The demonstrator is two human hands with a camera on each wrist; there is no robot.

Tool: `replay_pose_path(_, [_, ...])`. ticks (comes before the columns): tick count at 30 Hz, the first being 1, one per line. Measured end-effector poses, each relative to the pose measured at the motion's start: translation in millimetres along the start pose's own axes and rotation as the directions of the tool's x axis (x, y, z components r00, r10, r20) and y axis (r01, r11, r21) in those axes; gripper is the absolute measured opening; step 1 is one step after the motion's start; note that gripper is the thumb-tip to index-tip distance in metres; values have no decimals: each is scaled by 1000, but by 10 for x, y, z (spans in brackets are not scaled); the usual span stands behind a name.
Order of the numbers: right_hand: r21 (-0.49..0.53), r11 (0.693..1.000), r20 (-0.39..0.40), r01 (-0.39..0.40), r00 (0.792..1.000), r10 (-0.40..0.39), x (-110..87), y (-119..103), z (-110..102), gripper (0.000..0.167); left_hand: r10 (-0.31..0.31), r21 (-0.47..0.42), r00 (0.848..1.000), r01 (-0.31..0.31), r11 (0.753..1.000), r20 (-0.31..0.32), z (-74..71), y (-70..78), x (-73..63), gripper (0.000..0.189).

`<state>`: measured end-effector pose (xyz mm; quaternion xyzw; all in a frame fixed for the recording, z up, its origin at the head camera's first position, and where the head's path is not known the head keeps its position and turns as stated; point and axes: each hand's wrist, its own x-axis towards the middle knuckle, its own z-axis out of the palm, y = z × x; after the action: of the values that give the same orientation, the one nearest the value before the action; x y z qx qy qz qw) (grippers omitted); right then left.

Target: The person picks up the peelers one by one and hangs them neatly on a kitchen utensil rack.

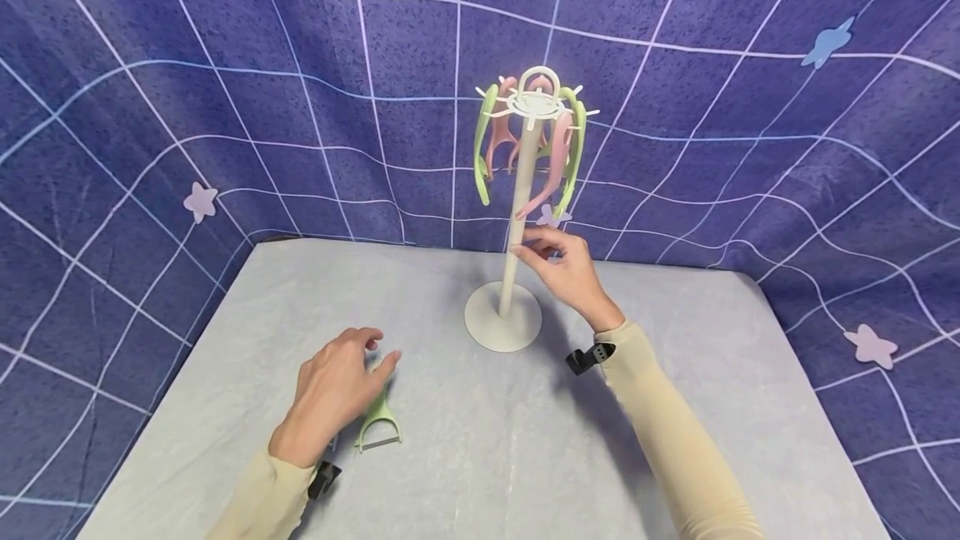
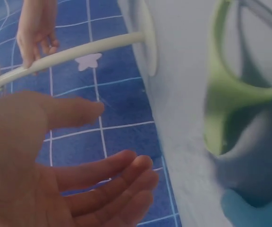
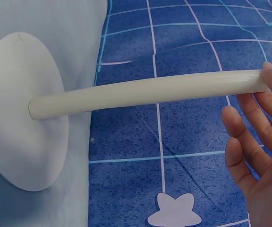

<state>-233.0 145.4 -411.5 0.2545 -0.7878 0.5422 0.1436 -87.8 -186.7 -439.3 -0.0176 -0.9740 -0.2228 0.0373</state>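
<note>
My right hand (image 1: 566, 269) pinches the pole of a white rotating-style utensil stand (image 1: 509, 283) between thumb and fingers, partway up. In the right wrist view the thumb and a finger meet the pole (image 3: 164, 90) while the other fingers are loosely bent. Green and pink peelers hang from the stand's top hooks, among them a pink peeler (image 1: 557, 158) in front and a green peeler (image 1: 480, 148) at left. My left hand (image 1: 337, 377) hovers with nothing in it, thumb and fingers apart. Below it, a green Y-shaped peeler (image 2: 215, 101) lies on the table, its handle partly hidden in the head view.
A blue piece (image 2: 254, 210) lies beside the green peeler, mostly out of frame. The stand's round base (image 1: 483, 319) sits toward the back of the grey-white table (image 1: 450, 457). Behind and at both sides hangs a blue patterned cloth (image 1: 375, 165).
</note>
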Motion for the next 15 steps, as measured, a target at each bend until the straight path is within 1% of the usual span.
replay_pose_path(6, [2,1000,3,-8,1000,8,0,4,0,16,-64,48,997,62,997,45,53,-25,-101,46])
replay_pose_path(11, [9,1000,4,-18,1000,18,2,13,7,18,-99,76,987,89,993,131,82,-37,-161,47])
replay_pose_path(15, [3,1000,-2,-18,1000,18,2,24,6,19,-113,78,977,101,992,179,128,-38,-177,47])
